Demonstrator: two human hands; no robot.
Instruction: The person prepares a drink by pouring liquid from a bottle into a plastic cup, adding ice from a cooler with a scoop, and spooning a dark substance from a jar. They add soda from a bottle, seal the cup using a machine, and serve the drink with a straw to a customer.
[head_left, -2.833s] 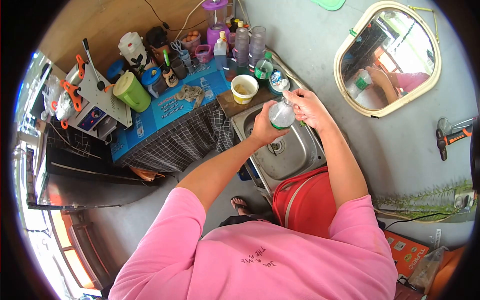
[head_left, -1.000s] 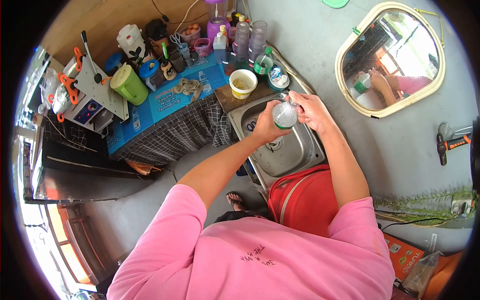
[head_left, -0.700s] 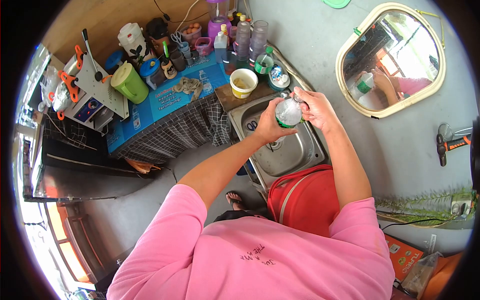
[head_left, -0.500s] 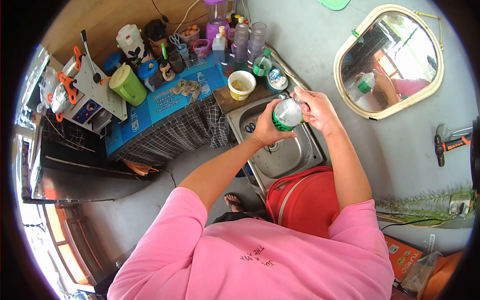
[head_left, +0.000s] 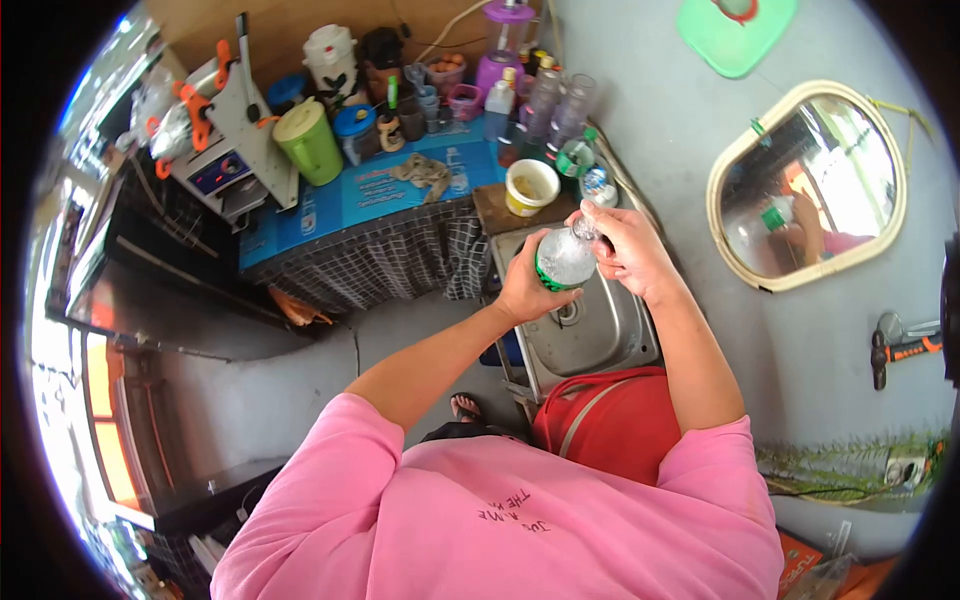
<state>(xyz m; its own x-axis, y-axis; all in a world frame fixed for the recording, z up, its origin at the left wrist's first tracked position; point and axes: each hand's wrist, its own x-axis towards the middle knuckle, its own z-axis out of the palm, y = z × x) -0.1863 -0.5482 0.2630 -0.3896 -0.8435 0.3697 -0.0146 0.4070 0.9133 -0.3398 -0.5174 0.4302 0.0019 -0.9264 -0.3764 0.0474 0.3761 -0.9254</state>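
Note:
A clear plastic bottle [head_left: 566,258] with a green label is held over the metal sink [head_left: 590,345]. My left hand [head_left: 525,283] is wrapped round its body from the left side, thumb across the label. My right hand [head_left: 625,248] pinches the bottle at its narrow neck end, which looks shiny; whether a cap is there I cannot make out. The bottle is tilted, with its neck pointing up and to the right. Beyond my hands, a white and yellow tub [head_left: 531,188] stands on a wooden board [head_left: 492,212] at the sink's edge.
A green-labelled bottle [head_left: 575,158] and other bottles stand behind the sink. The counter [head_left: 345,200] at left carries a green pitcher [head_left: 310,145], a rag [head_left: 422,175] and a purple blender [head_left: 497,65]. A red bag-like thing [head_left: 610,415] sits before me; a mirror [head_left: 735,260] hangs at right.
My view has turned slightly, so the counter and mirror sit lower and farther right. The bottle tilts a little differently, and both hands keep hold of it.

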